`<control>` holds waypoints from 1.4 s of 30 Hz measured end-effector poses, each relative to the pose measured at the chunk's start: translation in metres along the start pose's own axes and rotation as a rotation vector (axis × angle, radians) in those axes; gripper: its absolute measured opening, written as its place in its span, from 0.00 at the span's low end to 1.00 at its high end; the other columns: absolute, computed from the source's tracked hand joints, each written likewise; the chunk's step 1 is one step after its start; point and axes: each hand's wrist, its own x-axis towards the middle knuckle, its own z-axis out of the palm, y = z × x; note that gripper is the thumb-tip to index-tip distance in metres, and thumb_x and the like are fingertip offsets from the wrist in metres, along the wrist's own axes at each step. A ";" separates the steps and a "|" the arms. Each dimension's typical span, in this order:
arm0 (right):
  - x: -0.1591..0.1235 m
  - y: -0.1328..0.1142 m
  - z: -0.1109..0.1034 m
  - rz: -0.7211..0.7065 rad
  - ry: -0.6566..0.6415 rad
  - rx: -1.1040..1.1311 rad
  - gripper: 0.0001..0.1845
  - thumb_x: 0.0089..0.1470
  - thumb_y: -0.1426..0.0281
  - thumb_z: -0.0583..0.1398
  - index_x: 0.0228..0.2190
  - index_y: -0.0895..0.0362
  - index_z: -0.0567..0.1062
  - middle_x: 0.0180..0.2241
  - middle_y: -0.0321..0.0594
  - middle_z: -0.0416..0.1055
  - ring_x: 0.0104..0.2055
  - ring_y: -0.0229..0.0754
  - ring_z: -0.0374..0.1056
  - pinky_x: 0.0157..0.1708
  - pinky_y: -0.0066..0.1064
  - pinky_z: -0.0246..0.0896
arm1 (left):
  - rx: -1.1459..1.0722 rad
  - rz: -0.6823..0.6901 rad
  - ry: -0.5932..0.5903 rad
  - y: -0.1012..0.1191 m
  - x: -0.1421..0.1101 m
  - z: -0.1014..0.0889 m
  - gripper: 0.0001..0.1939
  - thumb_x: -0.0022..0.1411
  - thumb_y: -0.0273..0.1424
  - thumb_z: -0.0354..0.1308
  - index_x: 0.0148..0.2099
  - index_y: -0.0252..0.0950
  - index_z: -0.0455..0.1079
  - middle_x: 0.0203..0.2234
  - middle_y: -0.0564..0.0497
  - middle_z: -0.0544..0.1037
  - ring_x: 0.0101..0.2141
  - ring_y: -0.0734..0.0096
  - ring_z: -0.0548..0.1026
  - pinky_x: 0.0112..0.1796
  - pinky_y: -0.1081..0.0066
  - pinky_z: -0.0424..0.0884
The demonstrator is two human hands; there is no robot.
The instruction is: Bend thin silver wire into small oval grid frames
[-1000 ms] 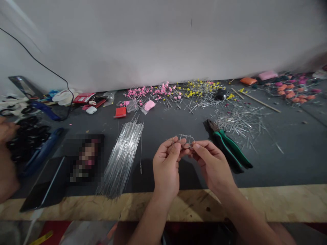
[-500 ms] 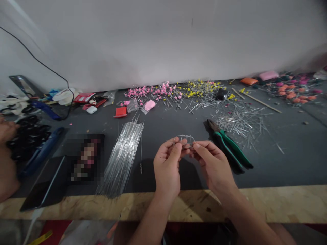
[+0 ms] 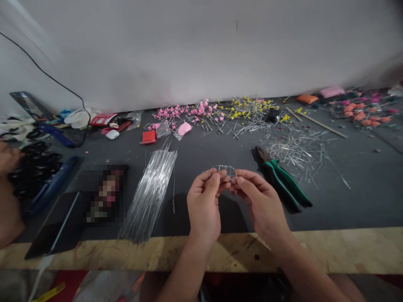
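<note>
A small ring of bent silver wire (image 3: 227, 167) with short cross pieces is held up between my two hands, above the dark table. My left hand (image 3: 204, 197) pinches its left side between thumb and fingers. On the opposite side, my right hand (image 3: 262, 197) grips the ring with thumb and forefinger. Fingers cover the ring's lower part. Just right of my right hand lie green-handled pliers (image 3: 285, 180) with their jaws closed. Left of my left hand rests a bundle of straight wires (image 3: 151, 193), with one twisted wire (image 3: 174, 193) beside it.
Wires with pink tips (image 3: 189, 112) and yellow tips (image 3: 248, 108) lie along the wall. Loose wire pieces (image 3: 296, 149) are scattered behind the pliers. A tablet-like dark device (image 3: 53, 226) sits at left, near another person's hand (image 3: 9, 157). The wooden table edge (image 3: 239, 253) runs in front.
Both hands have shifted slightly left with the wire ring, which has turned a little between the fingers. Everything else on the table stays in place.
</note>
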 end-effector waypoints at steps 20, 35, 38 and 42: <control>0.002 0.005 -0.002 -0.033 -0.045 0.000 0.03 0.50 0.69 0.66 0.29 0.54 0.77 0.27 0.33 0.75 0.30 0.34 0.69 0.35 0.27 0.65 | 0.046 0.002 0.010 0.001 0.001 0.000 0.05 0.56 0.26 0.64 0.37 0.32 0.74 0.30 0.50 0.81 0.30 0.75 0.79 0.34 0.75 0.75; 0.004 0.007 -0.003 -0.060 -0.003 -0.048 0.06 0.49 0.68 0.66 0.26 0.55 0.74 0.25 0.34 0.74 0.29 0.36 0.69 0.36 0.31 0.64 | 0.241 0.190 -0.016 -0.006 -0.005 -0.003 0.04 0.58 0.30 0.63 0.37 0.36 0.74 0.33 0.51 0.82 0.32 0.72 0.80 0.34 0.73 0.78; 0.002 0.006 -0.001 -0.069 0.032 -0.044 0.07 0.48 0.68 0.66 0.25 0.55 0.73 0.24 0.33 0.73 0.28 0.35 0.68 0.35 0.30 0.65 | 0.310 0.250 0.007 -0.007 -0.010 -0.001 0.04 0.58 0.30 0.63 0.37 0.36 0.75 0.32 0.51 0.82 0.32 0.71 0.80 0.35 0.72 0.78; -0.001 0.006 0.003 -0.100 0.094 -0.048 0.08 0.48 0.69 0.67 0.23 0.55 0.73 0.22 0.32 0.72 0.27 0.36 0.69 0.35 0.31 0.66 | 0.415 0.339 0.039 -0.010 -0.019 0.001 0.04 0.58 0.29 0.63 0.38 0.38 0.76 0.35 0.51 0.83 0.35 0.70 0.80 0.39 0.71 0.77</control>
